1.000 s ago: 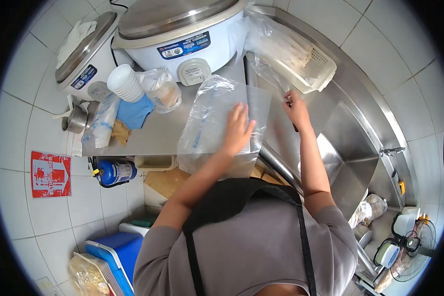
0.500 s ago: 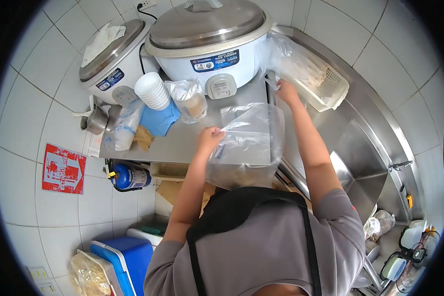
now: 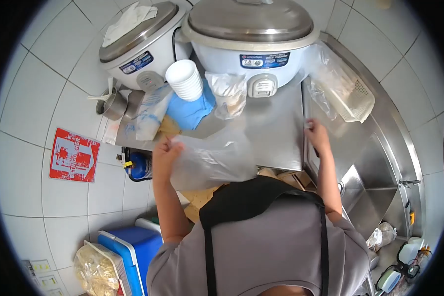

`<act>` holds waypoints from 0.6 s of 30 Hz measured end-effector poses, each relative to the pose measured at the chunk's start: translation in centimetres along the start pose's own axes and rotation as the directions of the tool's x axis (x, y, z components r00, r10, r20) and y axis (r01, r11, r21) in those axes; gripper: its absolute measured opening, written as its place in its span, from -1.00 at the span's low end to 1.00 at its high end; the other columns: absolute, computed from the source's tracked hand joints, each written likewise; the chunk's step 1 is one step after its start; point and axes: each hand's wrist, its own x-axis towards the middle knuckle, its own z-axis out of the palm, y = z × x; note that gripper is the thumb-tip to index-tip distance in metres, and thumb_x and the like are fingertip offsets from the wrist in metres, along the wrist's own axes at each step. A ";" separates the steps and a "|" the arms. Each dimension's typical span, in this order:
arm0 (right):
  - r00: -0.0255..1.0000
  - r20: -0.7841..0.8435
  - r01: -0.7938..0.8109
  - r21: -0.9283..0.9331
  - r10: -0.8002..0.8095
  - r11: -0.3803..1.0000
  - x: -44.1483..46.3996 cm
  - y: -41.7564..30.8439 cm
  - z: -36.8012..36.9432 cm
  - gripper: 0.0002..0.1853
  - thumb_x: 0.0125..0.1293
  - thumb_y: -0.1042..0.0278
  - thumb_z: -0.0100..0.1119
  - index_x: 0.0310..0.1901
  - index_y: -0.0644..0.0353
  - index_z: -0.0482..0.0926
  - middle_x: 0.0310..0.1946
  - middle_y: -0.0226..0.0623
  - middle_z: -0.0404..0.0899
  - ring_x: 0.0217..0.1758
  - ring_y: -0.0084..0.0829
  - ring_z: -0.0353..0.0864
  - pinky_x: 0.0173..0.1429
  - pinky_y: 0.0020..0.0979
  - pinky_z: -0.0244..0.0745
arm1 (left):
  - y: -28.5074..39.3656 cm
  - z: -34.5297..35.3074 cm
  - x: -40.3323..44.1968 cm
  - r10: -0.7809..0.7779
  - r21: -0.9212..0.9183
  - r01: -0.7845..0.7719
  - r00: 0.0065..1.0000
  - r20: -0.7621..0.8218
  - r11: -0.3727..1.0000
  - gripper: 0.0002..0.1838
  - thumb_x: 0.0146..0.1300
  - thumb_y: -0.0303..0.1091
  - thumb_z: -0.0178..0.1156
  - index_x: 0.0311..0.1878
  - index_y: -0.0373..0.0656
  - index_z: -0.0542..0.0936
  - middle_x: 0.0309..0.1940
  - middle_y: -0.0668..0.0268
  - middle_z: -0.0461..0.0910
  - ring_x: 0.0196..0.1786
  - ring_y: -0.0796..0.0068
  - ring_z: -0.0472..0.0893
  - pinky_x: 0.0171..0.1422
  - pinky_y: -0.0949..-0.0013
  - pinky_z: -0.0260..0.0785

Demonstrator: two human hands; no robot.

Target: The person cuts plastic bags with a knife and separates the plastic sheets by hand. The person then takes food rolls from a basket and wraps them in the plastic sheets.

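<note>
My left hand [image 3: 167,152] is closed on the edge of a clear plastic bag [image 3: 214,160], which hangs spread out to the right above the front of the steel table. Some of the bag is smeared by motion. My right hand [image 3: 317,136] is over the table's right edge, its fingers curled together; whatever they may hold is too small to make out. Beyond it, more clear plastic bags [image 3: 330,74] lie in a cream perforated basket [image 3: 358,101]. A plastic-wrapped packet [image 3: 227,96] stands on the table behind the bag.
Two rice cookers [image 3: 251,49] [image 3: 140,49] stand at the back. Nested white cups [image 3: 185,81], a blue cloth [image 3: 192,111] and a metal pot [image 3: 115,105] are on the left. A steel sink [image 3: 370,197] is on the right, a blue cooler [image 3: 133,246] below left.
My left hand has moved left and down, drawing the plastic bag with it. My right hand has come back from beside the basket toward me. The camera view has shifted.
</note>
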 end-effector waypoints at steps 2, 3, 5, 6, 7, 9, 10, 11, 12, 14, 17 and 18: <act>0.987 0.113 0.114 0.002 -0.114 0.993 0.0 -3.4 3.7 -0.61 0.09 0.45 0.19 0.00 0.30 0.48 -0.22 0.11 0.61 -0.14 0.00 0.63 -0.03 -0.17 0.49 | 4.0 -0.4 0.3 0.047 -0.155 -0.047 0.999 -0.005 0.987 -0.83 0.20 -0.31 0.29 -0.28 -0.13 0.50 -0.45 0.56 0.41 -0.42 0.77 0.33 -0.30 0.65 0.20; 0.986 0.132 0.105 -0.036 -0.099 0.994 0.6 -5.1 5.4 -0.61 0.10 0.45 0.19 0.01 0.31 0.48 -0.17 0.12 0.60 -0.11 0.02 0.61 0.01 -0.17 0.48 | 4.4 -0.9 0.6 0.080 -0.123 -0.076 0.997 0.024 0.989 -0.82 0.19 -0.31 0.30 -0.31 -0.12 0.48 -0.47 0.57 0.39 -0.43 0.78 0.31 -0.32 0.64 0.18; 0.968 0.113 0.246 -0.223 -0.226 0.943 1.1 -7.5 7.6 -0.61 0.13 0.42 0.23 0.02 0.29 0.49 -0.07 0.09 0.52 0.01 0.06 0.51 0.06 -0.16 0.43 | 4.9 -2.2 1.1 0.141 -0.059 -0.136 0.986 0.093 0.989 -0.79 0.19 -0.31 0.31 -0.36 -0.10 0.45 -0.50 0.58 0.35 -0.45 0.79 0.28 -0.36 0.64 0.15; 0.947 0.096 0.318 -0.126 -0.307 0.940 0.9 -9.5 7.4 -0.57 0.14 0.36 0.26 0.06 0.27 0.48 -0.08 0.02 0.52 -0.04 -0.02 0.53 0.04 -0.18 0.44 | 5.5 -1.9 1.1 0.172 -0.001 -0.173 0.983 0.061 0.985 -0.78 0.18 -0.33 0.31 -0.38 -0.10 0.42 -0.50 0.58 0.34 -0.45 0.80 0.27 -0.38 0.64 0.14; 0.920 0.064 0.390 -0.035 -0.387 0.920 0.7 -11.7 6.5 -0.53 0.15 0.31 0.29 0.10 0.25 0.47 -0.09 -0.05 0.53 -0.09 -0.10 0.55 0.01 -0.21 0.45 | 6.2 -0.8 1.2 0.212 0.054 -0.214 0.977 0.034 0.975 -0.76 0.18 -0.35 0.32 -0.40 -0.10 0.40 -0.51 0.57 0.33 -0.45 0.81 0.26 -0.39 0.64 0.13; 0.832 0.137 0.449 0.401 -0.537 0.798 -1.1 -16.4 4.1 -0.52 0.17 0.24 0.30 0.12 0.20 0.48 -0.14 -0.24 0.53 -0.23 -0.37 0.52 -0.07 -0.34 0.46 | 7.1 2.6 1.5 0.275 0.061 -0.276 0.961 0.022 0.959 -0.73 0.16 -0.40 0.33 -0.43 -0.10 0.36 -0.51 0.57 0.31 -0.45 0.82 0.22 -0.41 0.63 0.09; 0.778 0.175 0.413 0.582 -0.603 0.701 -2.5 -18.6 3.5 -0.56 0.18 0.26 0.31 0.09 0.20 0.51 -0.15 -0.30 0.53 -0.28 -0.45 0.47 -0.11 -0.40 0.45 | 7.5 4.8 1.5 0.293 0.018 -0.294 0.955 0.037 0.956 -0.71 0.14 -0.43 0.34 -0.43 -0.10 0.35 -0.51 0.57 0.30 -0.46 0.82 0.19 -0.41 0.63 0.07; 0.718 0.189 0.346 0.737 -0.669 0.580 -3.9 -20.4 3.2 -0.59 0.18 0.27 0.31 0.05 0.19 0.55 -0.15 -0.36 0.52 -0.33 -0.54 0.43 -0.15 -0.45 0.43 | 7.5 6.5 1.4 0.310 -0.028 -0.309 0.949 0.056 0.951 -0.69 0.13 -0.46 0.35 -0.43 -0.10 0.33 -0.52 0.57 0.29 -0.46 0.82 0.17 -0.42 0.63 0.05; 0.655 0.276 0.396 0.667 -0.703 0.631 -4.8 -21.4 2.9 -0.66 0.19 0.29 0.30 -0.01 0.20 0.57 -0.18 -0.36 0.54 -0.34 -0.55 0.45 -0.16 -0.46 0.43 | 7.2 7.7 1.5 0.347 -0.070 -0.340 0.930 0.121 0.938 -0.67 0.12 -0.48 0.37 -0.44 -0.09 0.32 -0.52 0.58 0.26 -0.46 0.82 0.15 -0.42 0.63 0.04; 0.598 0.315 0.487 0.587 -0.737 0.646 -4.9 -21.1 2.8 -0.75 0.21 0.34 0.28 -0.10 0.22 0.60 -0.25 -0.37 0.57 -0.36 -0.57 0.47 -0.20 -0.47 0.43 | 6.4 9.3 2.0 0.425 -0.159 -0.396 0.871 0.245 0.904 -0.64 0.09 -0.50 0.39 -0.44 -0.09 0.30 -0.53 0.59 0.21 -0.46 0.81 0.11 -0.42 0.64 0.01; 0.708 0.068 0.546 0.578 -0.703 0.606 -4.0 -18.4 2.6 -0.87 0.28 0.40 0.20 -0.22 0.27 0.60 -0.46 -0.42 0.54 -0.36 -0.62 0.48 -0.27 -0.50 0.41 | 5.7 8.4 2.7 0.382 -0.156 -0.349 0.861 0.336 0.924 -0.61 0.07 -0.49 0.41 -0.45 -0.07 0.29 -0.53 0.60 0.16 -0.48 0.80 0.11 -0.42 0.65 0.01; 0.819 0.057 0.430 0.597 -0.571 0.677 -4.2 -17.4 1.4 -0.89 0.29 0.41 0.19 -0.24 0.27 0.59 -0.46 -0.42 0.53 -0.37 -0.61 0.47 -0.28 -0.50 0.40 | 5.2 8.0 3.3 0.322 -0.136 -0.292 0.852 0.413 0.947 -0.61 0.08 -0.48 0.41 -0.45 -0.07 0.28 -0.54 0.60 0.15 -0.48 0.80 0.11 -0.43 0.65 0.00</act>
